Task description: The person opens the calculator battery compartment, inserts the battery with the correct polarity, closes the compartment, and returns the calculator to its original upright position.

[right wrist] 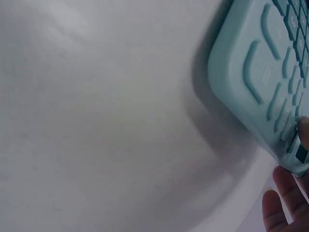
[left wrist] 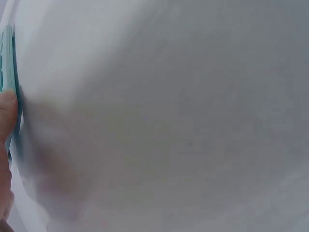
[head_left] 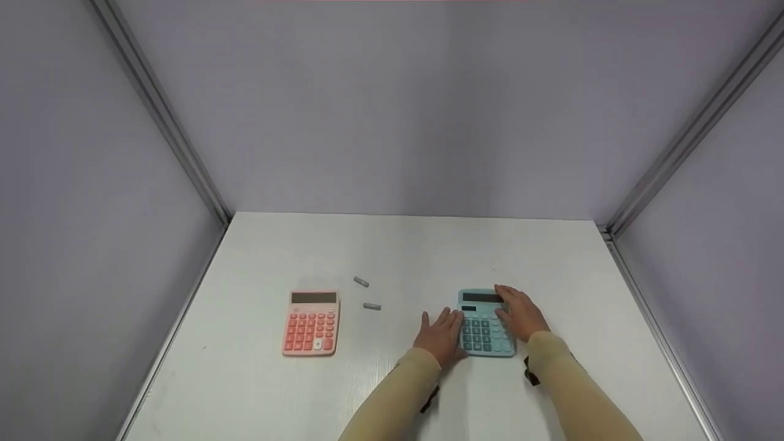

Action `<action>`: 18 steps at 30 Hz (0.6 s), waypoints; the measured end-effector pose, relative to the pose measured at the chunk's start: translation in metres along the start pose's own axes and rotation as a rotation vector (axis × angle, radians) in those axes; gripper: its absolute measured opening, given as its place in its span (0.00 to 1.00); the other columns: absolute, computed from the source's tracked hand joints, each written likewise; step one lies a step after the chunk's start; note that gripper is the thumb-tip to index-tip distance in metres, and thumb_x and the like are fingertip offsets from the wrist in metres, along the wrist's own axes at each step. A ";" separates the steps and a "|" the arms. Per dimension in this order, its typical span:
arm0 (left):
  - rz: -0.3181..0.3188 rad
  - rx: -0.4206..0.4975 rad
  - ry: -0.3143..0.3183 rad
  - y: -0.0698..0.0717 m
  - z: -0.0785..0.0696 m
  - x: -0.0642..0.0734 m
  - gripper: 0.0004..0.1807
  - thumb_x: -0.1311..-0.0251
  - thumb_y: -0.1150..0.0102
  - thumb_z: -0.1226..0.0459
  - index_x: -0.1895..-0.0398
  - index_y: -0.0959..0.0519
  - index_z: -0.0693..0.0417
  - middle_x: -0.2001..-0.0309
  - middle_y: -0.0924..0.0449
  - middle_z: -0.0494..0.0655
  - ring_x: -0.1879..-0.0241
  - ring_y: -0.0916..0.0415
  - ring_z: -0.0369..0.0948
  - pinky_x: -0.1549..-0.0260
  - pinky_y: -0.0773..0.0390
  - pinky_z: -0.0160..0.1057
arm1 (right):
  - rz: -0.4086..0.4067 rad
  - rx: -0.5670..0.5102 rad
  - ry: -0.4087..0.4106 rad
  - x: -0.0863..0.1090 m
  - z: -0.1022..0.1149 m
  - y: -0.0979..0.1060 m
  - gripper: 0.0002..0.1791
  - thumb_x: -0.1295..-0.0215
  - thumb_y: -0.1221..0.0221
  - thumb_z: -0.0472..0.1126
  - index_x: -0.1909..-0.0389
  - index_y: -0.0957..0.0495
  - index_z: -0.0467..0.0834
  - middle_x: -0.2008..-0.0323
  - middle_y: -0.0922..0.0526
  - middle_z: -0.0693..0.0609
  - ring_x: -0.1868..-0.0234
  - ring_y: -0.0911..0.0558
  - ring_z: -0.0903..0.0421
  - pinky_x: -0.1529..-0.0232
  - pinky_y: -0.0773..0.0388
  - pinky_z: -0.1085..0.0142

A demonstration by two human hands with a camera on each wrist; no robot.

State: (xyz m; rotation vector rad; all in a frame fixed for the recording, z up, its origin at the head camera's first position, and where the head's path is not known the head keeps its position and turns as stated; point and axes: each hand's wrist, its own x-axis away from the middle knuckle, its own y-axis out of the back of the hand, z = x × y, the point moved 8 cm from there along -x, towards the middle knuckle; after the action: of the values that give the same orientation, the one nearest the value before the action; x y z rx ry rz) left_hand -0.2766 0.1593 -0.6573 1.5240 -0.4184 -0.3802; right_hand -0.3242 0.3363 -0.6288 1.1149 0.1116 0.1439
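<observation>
So the blue calculator [head_left: 476,332] is kept flat on the table [head_left: 245,392], right between the two hands. Its left edge is touched by the left hand [head_left: 440,338], fingers pretty much straight and a bit spread, nothing really gripped there. The opposite side is held by the right hand [head_left: 523,315], thumb laid over the face, fingers at the upper edge. Both wrists are covered by beige sleeves [head_left: 398,392]. Left of the hands, two little grey cylinders [head_left: 372,306] can be spotted, and past those a pink calculator [head_left: 312,324] is parked, screen up.
</observation>
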 end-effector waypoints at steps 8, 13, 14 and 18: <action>0.024 0.043 0.002 -0.003 -0.004 -0.001 0.45 0.40 0.52 0.35 0.24 0.47 0.44 0.27 0.45 0.36 0.27 0.52 0.37 0.32 0.45 0.55 | 0.017 -0.007 -0.020 0.003 -0.008 -0.002 0.33 0.33 0.41 0.40 0.29 0.39 0.43 0.31 0.37 0.42 0.31 0.38 0.41 0.32 0.42 0.47; 0.041 0.046 0.006 -0.002 -0.004 -0.001 0.44 0.39 0.54 0.34 0.24 0.48 0.43 0.27 0.46 0.35 0.27 0.52 0.37 0.32 0.46 0.55 | 0.023 -0.016 -0.033 0.004 -0.009 -0.002 0.33 0.32 0.41 0.41 0.29 0.39 0.44 0.31 0.37 0.42 0.31 0.38 0.41 0.31 0.42 0.47; 0.048 0.045 0.009 -0.002 -0.004 0.000 0.45 0.39 0.54 0.34 0.24 0.48 0.42 0.26 0.46 0.35 0.27 0.52 0.37 0.32 0.46 0.55 | 0.021 -0.014 -0.027 0.004 -0.009 -0.002 0.33 0.32 0.41 0.41 0.29 0.39 0.43 0.31 0.37 0.42 0.31 0.38 0.41 0.32 0.41 0.47; 0.067 0.034 0.016 -0.001 -0.004 0.001 0.46 0.41 0.54 0.33 0.24 0.49 0.42 0.26 0.47 0.34 0.27 0.52 0.36 0.32 0.45 0.55 | -0.004 -0.005 -0.008 0.005 -0.008 0.001 0.33 0.33 0.40 0.40 0.29 0.38 0.43 0.32 0.35 0.40 0.32 0.36 0.40 0.33 0.39 0.47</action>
State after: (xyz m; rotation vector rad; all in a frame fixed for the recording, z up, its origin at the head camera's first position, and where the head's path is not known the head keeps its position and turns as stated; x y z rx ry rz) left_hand -0.2740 0.1624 -0.6579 1.5414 -0.4642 -0.3099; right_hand -0.3207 0.3441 -0.6316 1.1103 0.1060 0.1363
